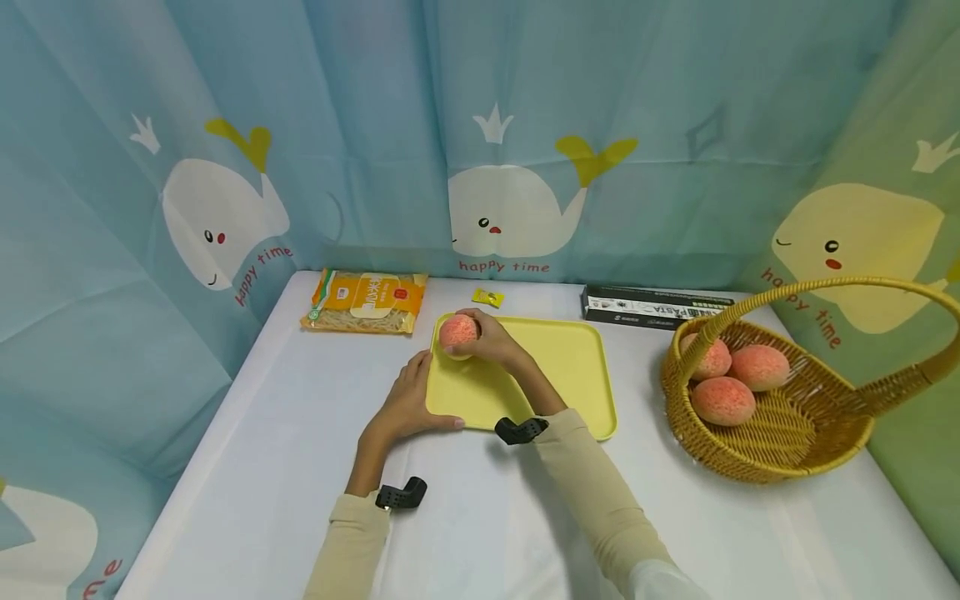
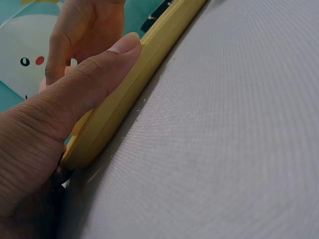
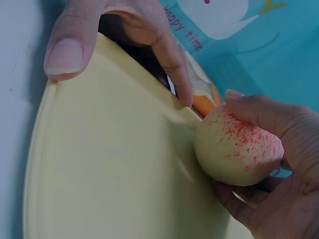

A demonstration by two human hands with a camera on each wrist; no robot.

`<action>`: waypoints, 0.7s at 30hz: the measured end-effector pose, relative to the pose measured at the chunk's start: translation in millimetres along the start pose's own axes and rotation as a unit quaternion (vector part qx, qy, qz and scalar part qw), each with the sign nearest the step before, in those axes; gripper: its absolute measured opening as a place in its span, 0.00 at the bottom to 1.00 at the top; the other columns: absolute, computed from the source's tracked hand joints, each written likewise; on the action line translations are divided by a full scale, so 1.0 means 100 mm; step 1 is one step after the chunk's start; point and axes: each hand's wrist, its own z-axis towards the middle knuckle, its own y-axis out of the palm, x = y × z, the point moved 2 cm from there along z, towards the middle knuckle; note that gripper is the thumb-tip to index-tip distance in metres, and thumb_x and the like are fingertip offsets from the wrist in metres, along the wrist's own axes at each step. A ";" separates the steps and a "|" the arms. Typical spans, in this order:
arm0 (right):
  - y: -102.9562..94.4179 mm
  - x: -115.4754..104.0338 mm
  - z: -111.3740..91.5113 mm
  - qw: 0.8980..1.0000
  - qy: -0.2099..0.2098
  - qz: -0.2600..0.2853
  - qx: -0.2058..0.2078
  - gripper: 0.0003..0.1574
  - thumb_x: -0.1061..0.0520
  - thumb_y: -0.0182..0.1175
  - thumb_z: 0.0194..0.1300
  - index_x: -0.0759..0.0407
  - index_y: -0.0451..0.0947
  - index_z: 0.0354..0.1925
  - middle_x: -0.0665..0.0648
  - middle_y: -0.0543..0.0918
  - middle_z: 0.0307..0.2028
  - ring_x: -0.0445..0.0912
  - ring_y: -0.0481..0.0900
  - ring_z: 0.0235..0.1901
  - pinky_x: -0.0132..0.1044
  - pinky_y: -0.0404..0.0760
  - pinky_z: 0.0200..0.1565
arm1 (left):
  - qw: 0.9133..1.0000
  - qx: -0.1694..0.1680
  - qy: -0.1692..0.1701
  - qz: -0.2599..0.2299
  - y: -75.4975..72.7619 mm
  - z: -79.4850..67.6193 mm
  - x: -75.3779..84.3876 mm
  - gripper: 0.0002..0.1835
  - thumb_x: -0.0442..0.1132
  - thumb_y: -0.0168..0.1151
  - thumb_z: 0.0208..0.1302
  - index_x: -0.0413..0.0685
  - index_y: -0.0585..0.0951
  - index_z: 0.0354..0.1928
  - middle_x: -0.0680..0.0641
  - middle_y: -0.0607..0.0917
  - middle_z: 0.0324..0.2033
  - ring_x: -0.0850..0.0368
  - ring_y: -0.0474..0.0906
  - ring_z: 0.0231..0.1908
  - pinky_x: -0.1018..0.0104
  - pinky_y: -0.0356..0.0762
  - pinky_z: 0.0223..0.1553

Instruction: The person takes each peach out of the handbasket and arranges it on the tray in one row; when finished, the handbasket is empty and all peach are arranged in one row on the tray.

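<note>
My right hand [image 1: 491, 340] grips a peach [image 1: 458, 332] at the far left corner of a yellow tray [image 1: 562, 358]. In the right wrist view, the thumb and fingers are on either side of the pale, red-speckled peach [image 3: 237, 147], which is at the tray's rim. My left hand [image 1: 408, 400] holds the tray by its near left corner. Its thumb [image 2: 107, 69] lies over the near rim, and the other fingers reach along the left side. Several more peaches [image 1: 723, 401] lie in a wicker basket [image 1: 750, 471] on the right.
An orange food packet [image 1: 365, 303] lies at the back left. Behind the tray is a small yellow wrapped piece [image 1: 488, 297]. A black pasta box [image 1: 637, 308] lies at the back right, close to the basket and its tall handle [image 1: 840, 283]. Curtains surround the white table [image 1: 247, 492].
</note>
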 end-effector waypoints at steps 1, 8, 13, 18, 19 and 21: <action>0.01 0.01 0.01 1.000 0.001 -0.003 0.001 0.45 0.59 0.71 0.55 0.62 0.63 0.67 0.65 0.75 0.58 0.53 0.77 0.52 0.43 0.78 0.55 | 1.000 0.000 0.001 0.000 0.00 0.00 0.00 0.71 0.66 0.77 0.38 0.47 0.45 0.78 0.42 0.50 0.75 0.43 0.52 0.72 0.44 0.57 0.70; 0.03 0.00 0.07 0.999 -0.006 -0.029 0.011 0.42 0.57 0.70 0.57 0.62 0.65 0.66 0.65 0.76 0.58 0.53 0.78 0.53 0.44 0.79 0.55 | 1.000 0.011 0.011 -0.002 -0.01 0.01 -0.01 0.71 0.66 0.77 0.37 0.47 0.46 0.78 0.43 0.51 0.75 0.43 0.54 0.71 0.44 0.58 0.69; 0.05 -0.02 0.08 0.999 -0.006 -0.038 -0.002 0.45 0.55 0.70 0.59 0.62 0.61 0.69 0.65 0.74 0.60 0.55 0.77 0.55 0.46 0.78 0.57 | 1.000 0.012 0.011 0.001 -0.03 0.02 -0.02 0.71 0.66 0.77 0.38 0.46 0.46 0.78 0.42 0.51 0.75 0.42 0.53 0.72 0.42 0.58 0.69; 0.04 -0.01 0.04 0.998 -0.014 -0.039 -0.036 0.51 0.56 0.69 0.60 0.62 0.53 0.72 0.66 0.69 0.64 0.56 0.73 0.60 0.48 0.74 0.61 | 1.000 0.004 0.006 -0.008 -0.03 0.01 -0.01 0.71 0.65 0.77 0.38 0.46 0.45 0.78 0.42 0.50 0.75 0.42 0.52 0.73 0.42 0.57 0.70; 0.04 0.00 0.03 0.998 -0.014 -0.039 -0.040 0.52 0.57 0.69 0.59 0.61 0.52 0.73 0.66 0.68 0.65 0.56 0.73 0.60 0.49 0.74 0.61 | 1.000 0.001 0.005 -0.008 -0.02 0.01 -0.01 0.71 0.65 0.77 0.38 0.46 0.45 0.78 0.42 0.49 0.75 0.42 0.51 0.73 0.42 0.57 0.70; 0.04 0.03 0.03 0.998 -0.013 -0.044 -0.040 0.52 0.57 0.69 0.59 0.61 0.52 0.73 0.66 0.68 0.65 0.57 0.72 0.61 0.50 0.73 0.62 | 1.000 -0.001 0.004 -0.009 -0.01 0.01 -0.01 0.71 0.66 0.77 0.38 0.46 0.45 0.78 0.42 0.50 0.75 0.42 0.52 0.73 0.42 0.57 0.69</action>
